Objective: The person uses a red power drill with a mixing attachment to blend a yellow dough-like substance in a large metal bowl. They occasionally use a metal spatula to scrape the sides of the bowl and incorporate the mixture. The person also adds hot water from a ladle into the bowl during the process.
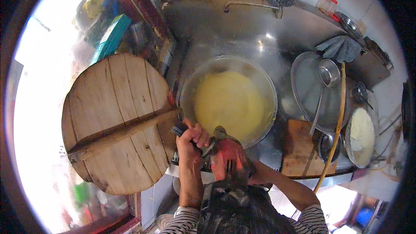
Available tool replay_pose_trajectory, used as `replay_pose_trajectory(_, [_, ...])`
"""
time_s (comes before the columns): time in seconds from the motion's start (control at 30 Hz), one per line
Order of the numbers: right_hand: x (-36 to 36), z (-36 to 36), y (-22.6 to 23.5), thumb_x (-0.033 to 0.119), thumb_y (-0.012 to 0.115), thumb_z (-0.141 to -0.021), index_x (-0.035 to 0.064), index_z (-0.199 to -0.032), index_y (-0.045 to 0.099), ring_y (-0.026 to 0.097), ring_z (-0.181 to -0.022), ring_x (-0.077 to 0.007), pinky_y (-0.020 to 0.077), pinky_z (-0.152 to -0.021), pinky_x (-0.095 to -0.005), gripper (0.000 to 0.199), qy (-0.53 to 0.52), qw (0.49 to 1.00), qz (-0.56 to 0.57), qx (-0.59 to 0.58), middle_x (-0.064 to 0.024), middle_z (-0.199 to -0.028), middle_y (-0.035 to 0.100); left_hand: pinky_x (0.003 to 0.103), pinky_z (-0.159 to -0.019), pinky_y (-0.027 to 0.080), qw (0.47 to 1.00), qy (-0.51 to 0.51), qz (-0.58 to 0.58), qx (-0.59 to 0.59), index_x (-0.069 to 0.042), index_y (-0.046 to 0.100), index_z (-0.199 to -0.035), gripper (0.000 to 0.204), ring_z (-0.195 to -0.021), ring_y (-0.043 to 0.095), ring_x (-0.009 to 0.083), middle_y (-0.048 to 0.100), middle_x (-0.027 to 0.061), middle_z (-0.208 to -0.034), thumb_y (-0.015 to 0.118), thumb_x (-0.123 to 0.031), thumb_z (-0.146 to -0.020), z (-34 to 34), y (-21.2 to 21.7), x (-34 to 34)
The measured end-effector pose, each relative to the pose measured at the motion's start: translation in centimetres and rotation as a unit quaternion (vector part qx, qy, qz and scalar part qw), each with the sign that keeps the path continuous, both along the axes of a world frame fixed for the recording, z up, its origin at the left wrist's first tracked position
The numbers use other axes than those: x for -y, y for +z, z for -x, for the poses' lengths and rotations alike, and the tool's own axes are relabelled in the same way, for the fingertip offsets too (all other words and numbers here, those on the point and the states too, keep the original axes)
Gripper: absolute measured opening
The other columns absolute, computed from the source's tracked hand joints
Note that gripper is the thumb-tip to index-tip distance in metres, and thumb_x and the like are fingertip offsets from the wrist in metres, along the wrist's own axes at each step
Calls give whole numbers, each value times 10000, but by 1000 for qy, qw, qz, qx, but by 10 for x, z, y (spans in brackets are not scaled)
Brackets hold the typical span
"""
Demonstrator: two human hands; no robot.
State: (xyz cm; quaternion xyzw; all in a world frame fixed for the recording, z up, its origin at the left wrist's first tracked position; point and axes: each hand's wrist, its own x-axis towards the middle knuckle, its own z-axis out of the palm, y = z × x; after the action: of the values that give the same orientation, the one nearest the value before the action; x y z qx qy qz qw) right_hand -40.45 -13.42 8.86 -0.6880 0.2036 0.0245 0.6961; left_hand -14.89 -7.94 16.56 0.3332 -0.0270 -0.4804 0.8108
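My left hand (193, 136) is clenched around a dark handle (178, 130) at the near rim of the big metal bowl (264, 82); the fingers curl over it and the knuckles point toward the bowl. Just to the right of that fist sits the red power tool (228, 158), its body pointing away from me, its front end reaching over the bowl's near edge. My right hand is hidden behind the tool's body, so I cannot tell whether it is closed on it or merely resting there; only my right forearm (281, 182) shows, running in from the lower right to the tool's far side.

The yellow batter (229, 99) lies straight ahead of my grip, filling the bowl just beyond the tool's tip. Its surface is smooth and pale yellow, and it sits a little lower than the rim.

To the left of my left fist, touching the bowl's side, leans the round wooden lid (117, 121), with a crossbar running across its planks. To the right of the tool, near my right forearm, lies a wooden board (299, 147). Beyond it rests a flat metal tray (303, 86) with a ladle (328, 74) on it, and a long yellowish stick (337, 125) slants across that side. Further right stands a smaller pan of pale batter (362, 135).
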Motion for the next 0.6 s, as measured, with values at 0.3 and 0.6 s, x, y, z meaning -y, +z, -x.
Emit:
replay_pose_trajectory(0.3, [47, -47, -10, 306, 695, -716, 26, -1129, 533, 583, -957, -206, 441, -882, -353, 525, -47, 991, 116, -53, -130, -1052, 620, 321, -406, 338, 996, -4, 20, 89, -93, 368, -701, 152, -385, 334, 154, 331, 25, -519, 491, -5, -691, -19, -27, 54])
replay_pose_trajectory(0.6, [47, -8, -45, 339, 692, -699, 29, -1092, 546, 624, -884, -260, 485, -783, -376, 521, -162, 950, 265, -39, -173, -969, 633, 293, -434, 318, 994, -73, 82, -5, -145, 392, -727, 150, -395, 314, 121, 318, -16, -515, 509, -51, -734, -5, -67, 74])
